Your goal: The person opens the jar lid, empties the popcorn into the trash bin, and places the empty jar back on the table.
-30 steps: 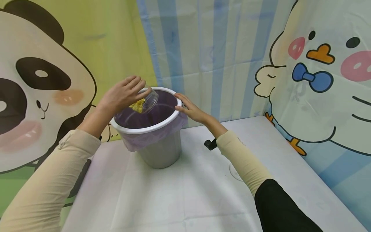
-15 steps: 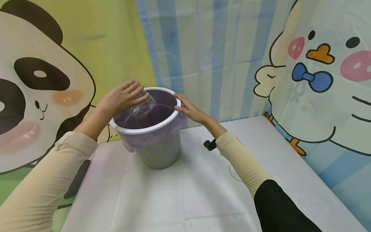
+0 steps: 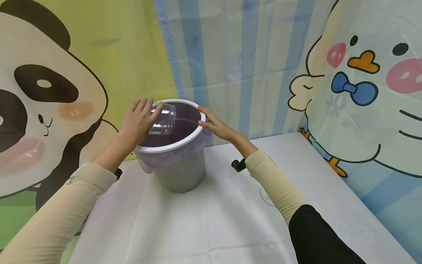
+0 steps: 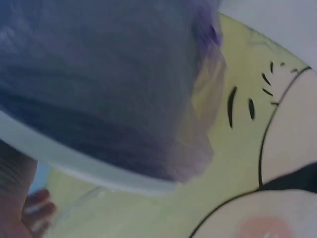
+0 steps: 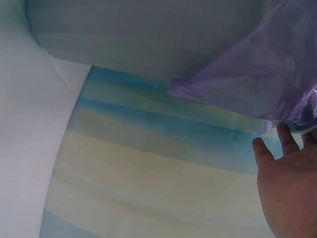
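Note:
My left hand (image 3: pixel 136 121) grips a clear jar (image 3: pixel 166 119) tipped on its side, its mouth facing right, over the bin's opening. No contents show through the jar's wall. The grey bin (image 3: pixel 184 172) stands upright on the table, with a white rim (image 3: pixel 174 146) and a purple liner bag (image 3: pixel 171 160) folded over its edge. On the rim's right side rests my right hand (image 3: pixel 217 124), fingers fairly straight. In the left wrist view part of the left hand (image 4: pixel 15 198) shows beside the rim. The bottom of the bin is hidden.
A clear round lid-like piece (image 3: pixel 266 198) lies on the white table (image 3: pixel 211 220), partly behind my right sleeve. Printed cloths with a panda (image 3: pixel 66 91) and a chick (image 3: pixel 362 121) hang close around the table.
The yellow pieces seen in the jar a second ago are out of it. My left hand has turned and lowered the jar at the bin's opening. My right hand stays on the rim.

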`<state>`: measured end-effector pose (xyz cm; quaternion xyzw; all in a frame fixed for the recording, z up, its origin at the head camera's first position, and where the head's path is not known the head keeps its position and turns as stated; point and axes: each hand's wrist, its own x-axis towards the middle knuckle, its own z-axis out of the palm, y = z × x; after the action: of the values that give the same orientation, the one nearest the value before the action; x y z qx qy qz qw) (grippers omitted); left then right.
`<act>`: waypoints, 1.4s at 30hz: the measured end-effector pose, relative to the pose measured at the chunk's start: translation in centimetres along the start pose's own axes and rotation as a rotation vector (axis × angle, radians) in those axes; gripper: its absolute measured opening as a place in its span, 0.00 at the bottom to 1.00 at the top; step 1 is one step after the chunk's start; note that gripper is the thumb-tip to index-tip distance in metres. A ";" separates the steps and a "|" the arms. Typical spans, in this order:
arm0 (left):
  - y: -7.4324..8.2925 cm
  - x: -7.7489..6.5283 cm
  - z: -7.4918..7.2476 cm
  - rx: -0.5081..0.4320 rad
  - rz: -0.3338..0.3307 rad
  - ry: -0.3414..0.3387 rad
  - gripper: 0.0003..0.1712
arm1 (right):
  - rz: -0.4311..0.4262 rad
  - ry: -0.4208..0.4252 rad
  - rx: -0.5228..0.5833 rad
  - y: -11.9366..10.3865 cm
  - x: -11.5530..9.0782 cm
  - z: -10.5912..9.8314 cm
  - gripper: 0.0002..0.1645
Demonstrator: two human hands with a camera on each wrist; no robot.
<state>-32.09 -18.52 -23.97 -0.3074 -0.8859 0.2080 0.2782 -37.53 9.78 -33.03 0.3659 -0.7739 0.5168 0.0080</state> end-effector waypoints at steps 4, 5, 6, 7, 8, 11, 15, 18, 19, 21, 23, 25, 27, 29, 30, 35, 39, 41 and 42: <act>1.3 -0.4 -0.4 -0.092 -0.211 0.009 0.60 | 0.003 -0.012 0.002 0.0 0.1 0.1 0.43; 1.6 -0.3 -0.6 -0.112 -0.259 0.018 0.62 | 0.003 -0.013 0.001 -0.1 0.1 0.1 0.41; 1.9 -0.2 -0.8 -0.133 -0.301 0.043 0.62 | 0.006 -0.013 -0.002 -0.2 0.0 0.2 0.40; 2.1 -0.1 -1.0 -0.155 -0.340 0.073 0.61 | 0.009 -0.014 0.004 -0.3 0.0 0.2 0.39; 2.4 0.2 -1.3 -0.177 -0.377 0.103 0.61 | 0.011 -0.014 0.013 -0.4 0.0 0.2 0.38; 3.3 1.0 -2.5 -0.232 -0.485 0.190 0.59 | 0.006 -0.019 0.036 -1.5 -0.3 0.2 0.37; 5.2 1.8 -4.7 -0.294 -0.622 0.285 0.60 | 0.000 -0.032 0.046 -3.0 -0.7 0.2 0.37; 7.2 1.6 -6.2 -0.369 -0.695 0.381 0.62 | -0.006 -0.032 0.041 -3.4 -0.8 0.3 0.36; 7.9 1.4 -6.6 -0.394 -0.715 0.420 0.63 | -0.007 -0.031 0.040 -3.5 -0.9 0.4 0.36; 9.5 0.7 -7.2 -0.434 -0.747 0.515 0.62 | -0.012 -0.026 0.044 -3.5 -0.9 0.4 0.36; 11.3 -0.2 -7.6 -0.458 -0.771 0.616 0.61 | -0.027 -0.022 0.055 -3.4 -0.9 0.4 0.36; 13.4 -1.2 -7.6 -0.484 -0.793 0.707 0.60 | -0.053 -0.018 0.061 -3.1 -0.9 0.3 0.38; 15.7 -2.3 -7.2 -0.533 -0.805 0.777 0.60 | -0.086 -0.013 0.065 -2.7 -0.8 0.3 0.40; 18.2 -3.3 -6.6 -0.610 -0.813 0.810 0.61 | -0.092 -0.004 0.044 -1.8 -0.4 0.3 0.40; 19.5 -3.8 -6.3 -0.656 -0.820 0.815 0.62 | -0.087 -0.003 0.042 -1.7 -0.4 0.3 0.38; 26.0 -6.1 -3.4 -0.887 -0.925 0.757 0.63 | -0.038 -0.006 0.049 -2.6 -0.6 0.2 0.37; 30.9 -7.4 -0.2 -1.046 -1.052 0.717 0.65 | -0.029 -0.013 0.055 -3.3 -0.9 0.2 0.37; 33.1 -7.9 1.4 -1.116 -1.088 0.720 0.65 | -0.029 -0.015 0.060 -3.3 -0.9 0.2 0.37; 34.0 -8.1 2.1 -1.139 -1.108 0.718 0.65 | -0.030 -0.016 0.064 -3.2 -0.9 0.3 0.37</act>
<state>-13.50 0.36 -46.90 0.0284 -0.7359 -0.5413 0.4058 -34.89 9.47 -30.96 0.3818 -0.7515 0.5381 -0.0019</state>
